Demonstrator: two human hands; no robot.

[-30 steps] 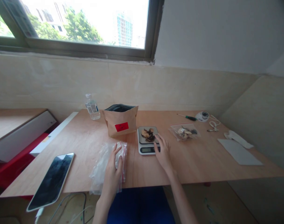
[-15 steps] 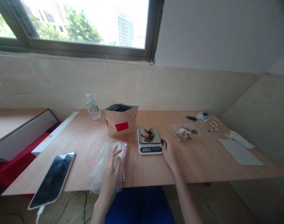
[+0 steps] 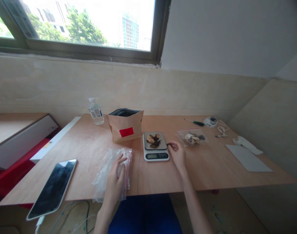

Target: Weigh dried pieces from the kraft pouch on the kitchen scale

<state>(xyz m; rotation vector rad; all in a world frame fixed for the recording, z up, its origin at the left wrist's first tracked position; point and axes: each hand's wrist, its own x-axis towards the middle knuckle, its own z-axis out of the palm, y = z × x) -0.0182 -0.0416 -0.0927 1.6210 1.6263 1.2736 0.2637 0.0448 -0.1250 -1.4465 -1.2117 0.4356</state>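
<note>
My right hand [image 3: 177, 156] pinches a dark dried piece [image 3: 170, 144] at the right edge of a white kitchen scale [image 3: 145, 148]. On the scale's plate lies a small heap of dried pieces [image 3: 154, 140], pale and dark brown; their exact kind I cannot make out. The figures on the display are not readable. My left hand [image 3: 115, 177] lies over a stack of clear zip bags [image 3: 101, 182], fingers apart, gripping nothing. Behind them a brown kraft pouch [image 3: 116, 130] with a red label stands with its top open.
To the scale's right lies a clear bag [image 3: 193, 137] of dried pieces. Beyond it are a green-handled screwdriver [image 3: 198, 123], a white camera [image 3: 211, 121] and a white card [image 3: 248, 159]. A water bottle [image 3: 96, 112] stands at back left; a phone [image 3: 53, 188] overhangs the front edge.
My right hand has shifted slightly up beside the scale, and the dark piece in its fingers shows more clearly. My left hand stays over the zip bags.
</note>
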